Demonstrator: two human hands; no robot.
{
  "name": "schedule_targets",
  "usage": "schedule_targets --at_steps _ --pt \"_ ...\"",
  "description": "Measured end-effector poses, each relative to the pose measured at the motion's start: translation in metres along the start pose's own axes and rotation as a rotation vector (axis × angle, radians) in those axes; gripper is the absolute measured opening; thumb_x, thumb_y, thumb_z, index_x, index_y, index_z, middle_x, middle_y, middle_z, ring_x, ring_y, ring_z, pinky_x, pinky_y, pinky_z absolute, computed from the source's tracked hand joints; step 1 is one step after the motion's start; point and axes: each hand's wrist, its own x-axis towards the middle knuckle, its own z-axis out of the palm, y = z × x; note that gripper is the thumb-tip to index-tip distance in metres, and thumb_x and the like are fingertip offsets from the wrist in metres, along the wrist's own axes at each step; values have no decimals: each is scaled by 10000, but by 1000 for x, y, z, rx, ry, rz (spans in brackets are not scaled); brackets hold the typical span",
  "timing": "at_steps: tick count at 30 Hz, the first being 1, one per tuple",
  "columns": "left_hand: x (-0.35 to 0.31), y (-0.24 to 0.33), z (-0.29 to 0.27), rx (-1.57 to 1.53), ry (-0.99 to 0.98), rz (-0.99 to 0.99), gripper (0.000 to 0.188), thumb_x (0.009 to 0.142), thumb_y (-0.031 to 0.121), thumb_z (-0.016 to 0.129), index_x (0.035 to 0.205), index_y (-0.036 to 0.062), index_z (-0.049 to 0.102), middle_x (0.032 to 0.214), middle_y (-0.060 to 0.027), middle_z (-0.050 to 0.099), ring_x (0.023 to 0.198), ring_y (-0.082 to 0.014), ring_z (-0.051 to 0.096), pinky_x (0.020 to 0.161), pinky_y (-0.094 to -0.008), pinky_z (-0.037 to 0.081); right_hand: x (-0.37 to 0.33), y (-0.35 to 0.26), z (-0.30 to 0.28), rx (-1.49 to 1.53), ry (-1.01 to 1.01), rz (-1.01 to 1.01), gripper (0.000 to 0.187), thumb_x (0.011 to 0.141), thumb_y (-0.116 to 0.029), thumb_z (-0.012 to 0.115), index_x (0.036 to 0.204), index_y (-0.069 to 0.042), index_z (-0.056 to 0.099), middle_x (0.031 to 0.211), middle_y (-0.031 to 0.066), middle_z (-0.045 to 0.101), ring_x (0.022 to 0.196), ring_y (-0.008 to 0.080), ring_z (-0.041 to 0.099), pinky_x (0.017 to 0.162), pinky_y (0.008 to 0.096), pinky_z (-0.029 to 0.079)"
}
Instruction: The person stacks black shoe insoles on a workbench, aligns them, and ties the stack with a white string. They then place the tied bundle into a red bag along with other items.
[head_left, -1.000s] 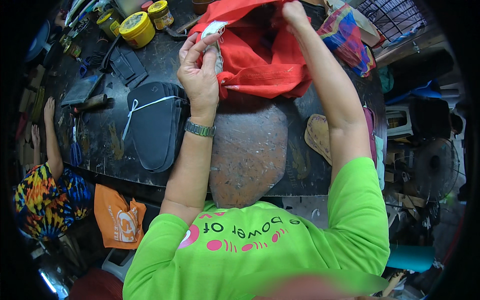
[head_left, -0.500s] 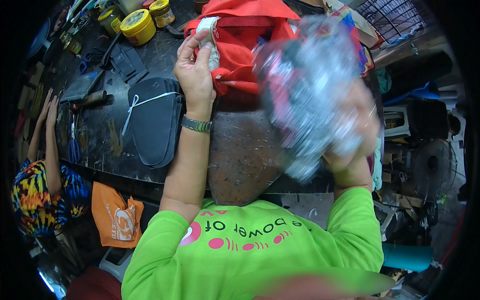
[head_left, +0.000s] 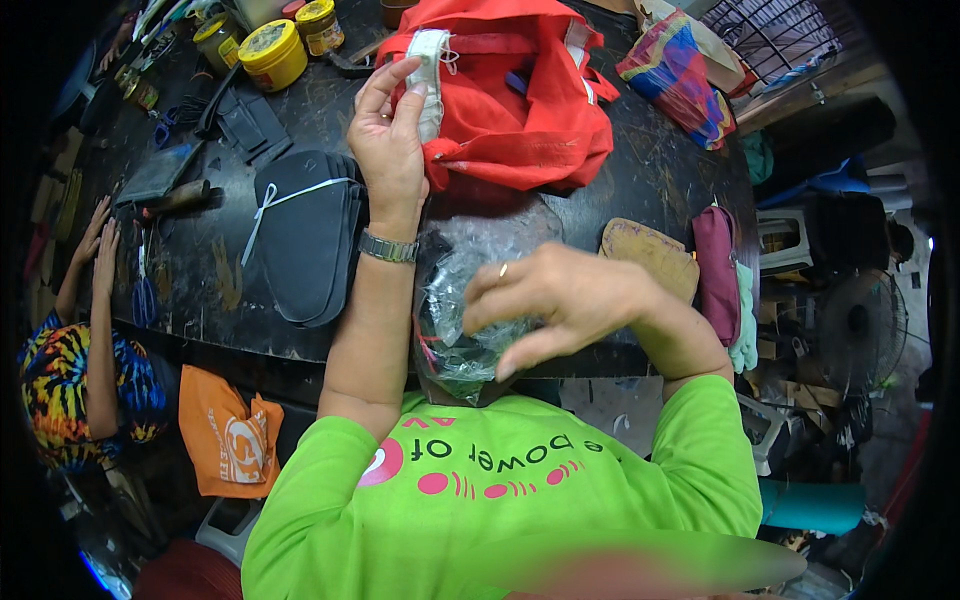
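A red cloth bag (head_left: 540,120) lies slumped at the far middle of the table, its mouth facing me. My left hand (head_left: 388,140) grips the bag's left edge by a pale strip (head_left: 428,85), thumb and fingers closed on it. Closer to me, a crinkled clear plastic bag (head_left: 455,370) rests on a dark board (head_left: 530,215) by the table's front edge. Dark contents and a bit of pink show through the plastic. My right hand (head_left: 560,300) is over the plastic bag, thumb and fingers apart; whether it touches the plastic is unclear.
Left of my forearm lies a tied stack of black cut pieces (head_left: 305,250). Yellow jars (head_left: 272,58) stand at the back left. Right are a tan pad (head_left: 650,255), a maroon pouch (head_left: 716,275) and a colourful bag (head_left: 675,75). Another person's hands (head_left: 100,245) are far left.
The plastic bag, blurred in my right hand on the right before, now lies on the board. My right hand has come left and loosened. My left hand keeps its hold.
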Motion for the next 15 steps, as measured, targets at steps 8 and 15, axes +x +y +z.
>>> schedule_targets --at_steps 8,15 --pt "-44 88 33 781 -362 258 465 836 194 757 1284 135 649 1474 -280 379 1345 -402 456 1088 -421 397 -4 4 -42 39 709 377 149 946 -84 661 1049 21 687 941 36 688 814 99 638 732 265 513" --pt "-78 196 -31 648 -756 183 452 814 177 743 1231 10 682 1349 -152 607 1280 -244 555 1104 -391 378 23 -13 -6 957 548 340 464 995 -224 619 1363 33 504 1162 152 645 1008 195 669 879 316 546"
